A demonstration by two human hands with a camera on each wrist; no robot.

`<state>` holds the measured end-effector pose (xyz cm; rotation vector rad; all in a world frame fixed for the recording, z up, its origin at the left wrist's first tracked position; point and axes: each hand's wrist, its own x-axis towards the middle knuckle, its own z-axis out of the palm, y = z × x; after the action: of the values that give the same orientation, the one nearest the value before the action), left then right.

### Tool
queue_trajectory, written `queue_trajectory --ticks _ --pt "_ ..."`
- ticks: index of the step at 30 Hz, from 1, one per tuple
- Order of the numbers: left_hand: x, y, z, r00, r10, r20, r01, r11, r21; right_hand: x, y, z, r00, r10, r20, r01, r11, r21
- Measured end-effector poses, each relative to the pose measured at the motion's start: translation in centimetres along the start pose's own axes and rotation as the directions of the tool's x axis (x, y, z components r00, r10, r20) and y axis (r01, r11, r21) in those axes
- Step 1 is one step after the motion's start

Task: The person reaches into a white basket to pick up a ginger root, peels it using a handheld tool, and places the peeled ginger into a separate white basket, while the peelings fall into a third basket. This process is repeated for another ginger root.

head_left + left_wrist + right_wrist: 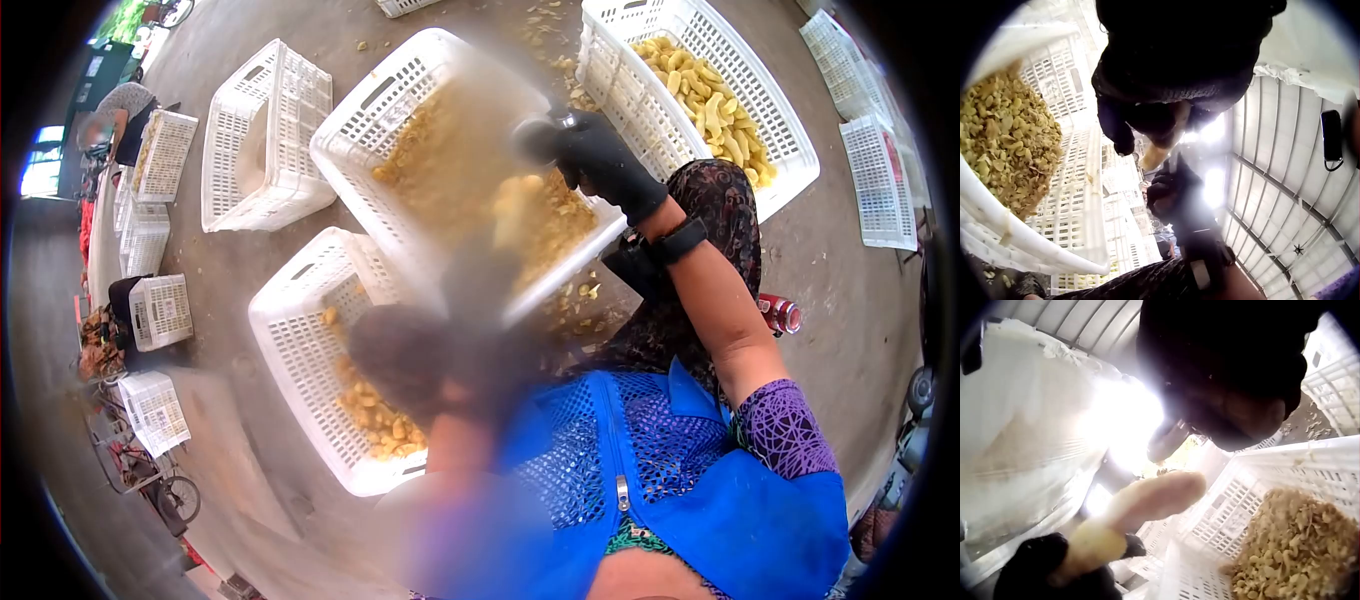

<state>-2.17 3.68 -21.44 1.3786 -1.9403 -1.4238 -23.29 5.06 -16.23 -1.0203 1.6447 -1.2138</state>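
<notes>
A: What are the edges and open room like, from the left?
B: Bare floor [220,280] runs between the stacked crates [150,235] at far left and the near-left crate [290,310]; the middle crate [355,150] overlaps that crate in view; only a narrow strip parts it from the right crate [780,110]; more floor spreads to the right, past a red can [780,313] beside the person's leg.

A: And the hands?
B: Apart but near each other, over the middle crate; the left hand [1179,56] grips one end of a pale yellow piece [1147,506], whose other end sticks out toward the right hand [610,165]; I cannot tell what, if anything, the right hand holds; the head view is blurred there.

A: What do the containers hold?
B: The far-left crate [240,150] has something pale inside, too unclear to name; the near-left one holds yellow chunks [385,425]; the middle one, a broad heap of tan peelings [400,140]; the right one, many smooth yellow pieces [715,110]; scraps also lie on the floor around the middle crate.
</notes>
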Motion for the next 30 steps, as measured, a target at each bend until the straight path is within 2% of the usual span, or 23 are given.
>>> queue_trajectory --ticks 1,2,4,5,6,7,8,9,10,11,12,16,17,19,20,21,22,23,25,26,28,29,30 --pt "0.1 -0.1 0.0 0.999 0.039 0.0 -0.039 0.984 -0.175 -0.5 -0.8 0.1 0.997 0.073 0.016 -0.074 0.994 0.083" --pt "0.1 -0.1 0.2 0.999 0.041 0.006 -0.04 0.984 -0.175 -0.8 -0.9 0.5 0.997 0.075 0.01 -0.076 0.994 0.083" --pt "-0.2 0.1 0.5 0.985 0.17 -0.022 -0.171 0.979 -0.112 -1.1 -0.6 1.4 0.999 0.009 -0.039 -0.005 0.995 0.097" --pt "-0.9 1.8 0.2 0.985 0.17 -0.021 -0.172 0.979 -0.111 -0.2 1.4 1.5 0.999 0.009 -0.04 -0.005 0.995 0.098" --pt "-2.1 4.8 -0.3 0.998 0.049 0.024 -0.04 0.956 -0.29 1.6 4.5 1.6 0.956 -0.261 -0.133 0.241 0.958 -0.153" --pt "-2.8 6.4 -0.7 0.994 -0.062 0.089 0.096 0.887 -0.452 2.7 6.2 1.4 0.837 -0.525 -0.152 0.431 0.805 -0.408" --pt "-2.9 5.7 -0.6 0.995 -0.06 0.082 0.09 0.889 -0.45 2.9 5.7 0.7 0.611 -0.791 -0.012 0.547 0.433 -0.716" --pt "-2.7 4.3 -0.6 0.998 0.06 -0.015 -0.061 0.909 -0.412 3.0 5.6 0.4 0.605 -0.796 -0.017 0.55 0.433 -0.714" --pt "-2.5 3.4 -0.7 0.978 0.18 -0.101 -0.204 0.91 -0.36 2.9 5.9 0.2 0.828 -0.52 -0.21 0.4 0.81 -0.429" --pt "-2.5 3.0 -0.9 0.98 0.172 -0.104 -0.199 0.912 -0.358 2.4 4.3 0.6 0.959 -0.136 -0.25 0.126 0.99 -0.057" --pt "-2.5 2.6 -1.0 0.989 0.114 -0.093 -0.141 0.908 -0.395 1.2 2.7 0.4 0.973 0.093 -0.21 -0.087 0.995 0.04" --pt "-1.7 2.1 -0.8 0.996 -0.086 -0.008 0.069 0.849 -0.524 -0.9 0.7 1.6 0.989 0.029 -0.144 -0.011 0.992 0.129" --pt "-1.7 2.1 -0.9 0.996 -0.09 -0.009 0.072 0.849 -0.524 -1.3 0.4 2.2 0.993 -0.003 -0.119 0.022 0.988 0.153" --pt "-1.9 3.0 -1.0 0.947 -0.248 0.202 0.291 0.409 -0.865 -1.9 -0.2 3.1 0.995 -0.037 -0.089 0.052 0.982 0.181" --pt "-2.0 3.6 -0.8 0.947 -0.251 0.199 0.29 0.408 -0.866 -2.2 -0.6 3.4 0.998 0.055 -0.019 -0.052 0.99 0.131" --pt "-2.2 4.5 -0.6 0.944 -0.193 0.266 0.31 0.258 -0.915 -2.5 -0.8 3.6 0.987 0.152 0.045 -0.155 0.985 0.074" --pt "-2.3 4.9 -0.4 0.938 -0.125 0.323 0.336 0.103 -0.936 -2.7 0.1 4.2 0.996 -0.029 0.081 0.012 0.978 0.209" --pt "-2.1 4.5 -0.2 0.937 -0.128 0.325 0.338 0.103 -0.935 -2.7 0.9 5.0 0.997 0.037 0.061 -0.045 0.99 0.137" --pt "-1.5 2.6 0.2 0.973 -0.131 0.189 0.225 0.383 -0.896 -2.3 2.2 5.1 0.997 0.01 0.08 -0.019 0.994 0.112" --pt "-1.1 1.4 0.5 0.973 -0.132 0.192 0.228 0.384 -0.894 -2.0 3.3 5.3 0.997 0.012 0.077 -0.02 0.993 0.114" --pt "-0.3 -0.8 0.9 0.978 -0.111 0.177 0.205 0.354 -0.912 -0.8 5.0 5.5 0.985 -0.171 -0.017 0.172 0.984 0.045" --pt "-0.5 -1.3 0.6 0.978 -0.11 0.175 0.203 0.356 -0.912 0.1 5.3 4.7 0.985 -0.173 -0.016 0.174 0.984 0.046" --pt "-0.7 -1.8 0.2 0.988 -0.138 0.067 0.141 0.643 -0.753 1.1 5.7 3.4 0.925 -0.361 -0.119 0.334 0.921 -0.199"
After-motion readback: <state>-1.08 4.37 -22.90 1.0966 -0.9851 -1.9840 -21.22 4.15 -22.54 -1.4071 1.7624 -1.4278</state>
